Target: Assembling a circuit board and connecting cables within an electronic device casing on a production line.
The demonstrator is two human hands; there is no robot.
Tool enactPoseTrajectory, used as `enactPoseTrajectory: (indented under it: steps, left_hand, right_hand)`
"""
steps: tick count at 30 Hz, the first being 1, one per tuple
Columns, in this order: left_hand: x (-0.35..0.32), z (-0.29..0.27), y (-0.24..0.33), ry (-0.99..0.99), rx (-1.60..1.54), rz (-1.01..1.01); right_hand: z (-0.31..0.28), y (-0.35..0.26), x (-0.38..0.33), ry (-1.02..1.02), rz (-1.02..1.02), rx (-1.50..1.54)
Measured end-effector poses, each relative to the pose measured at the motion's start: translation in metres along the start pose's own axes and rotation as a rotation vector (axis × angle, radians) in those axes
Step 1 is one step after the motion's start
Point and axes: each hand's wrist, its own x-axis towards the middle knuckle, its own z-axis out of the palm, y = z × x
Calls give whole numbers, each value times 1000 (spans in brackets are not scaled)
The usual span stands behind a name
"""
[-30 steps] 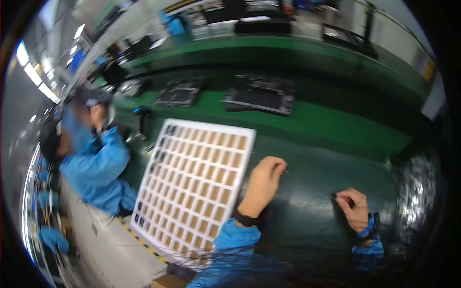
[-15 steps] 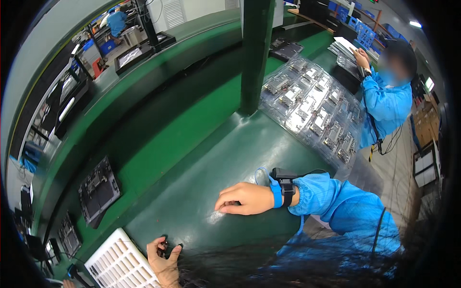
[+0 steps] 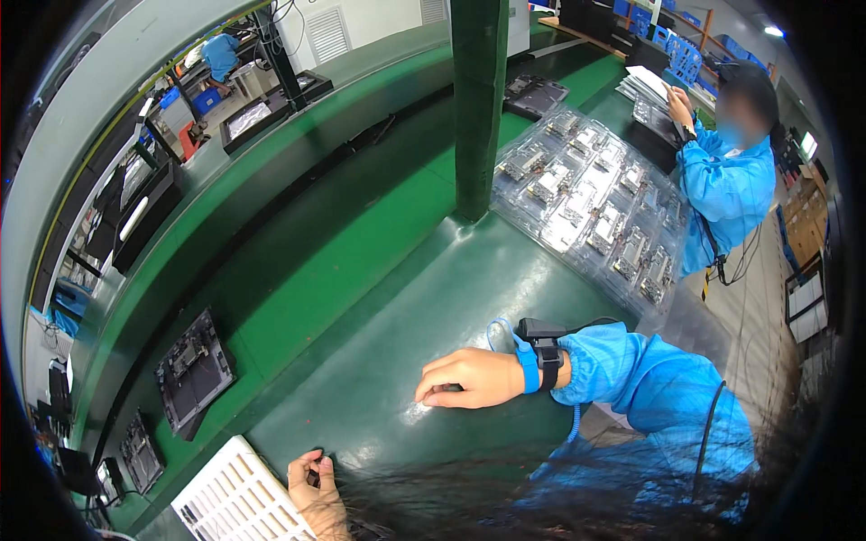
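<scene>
My right hand (image 3: 469, 379) lies palm down on the dark green table (image 3: 379, 397), fingers curled toward the surface and hiding what is under them. A blue strap and a black band circle its wrist, and the blue sleeve runs off to the right. My left hand (image 3: 311, 478) is at the bottom edge, fingertips pinched on a small dark part (image 3: 315, 453). It sits right beside the corner of a white grid tray (image 3: 239, 496).
A green post (image 3: 478, 108) stands behind the table. Clear plastic trays of metal parts (image 3: 586, 198) lie to its right, where a co-worker in a blue coat (image 3: 726, 189) works. Dark circuit boards (image 3: 189, 370) rest on the lower green belt at left.
The view has swung from the white tray toward the right. Over the last half second both hands have stayed nearly still on the table.
</scene>
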Motion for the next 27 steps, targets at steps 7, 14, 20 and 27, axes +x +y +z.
enactPoseTrajectory:
  steps: [7,14,20,27]
  left_hand:
    - [-9,7,7,-4,-75,-50]
    - [-1,15,29,77,236,138]
    - [1,28,23,226,68,266]
    - [-4,20,23,345,17,297]
  right_hand:
    - [0,-4,-4,-3,5,-1]
    - [1,-1,7,-19,-9,-107]
    - [8,-32,7,61,162,-194]
    - [18,-23,10,85,118,-204]
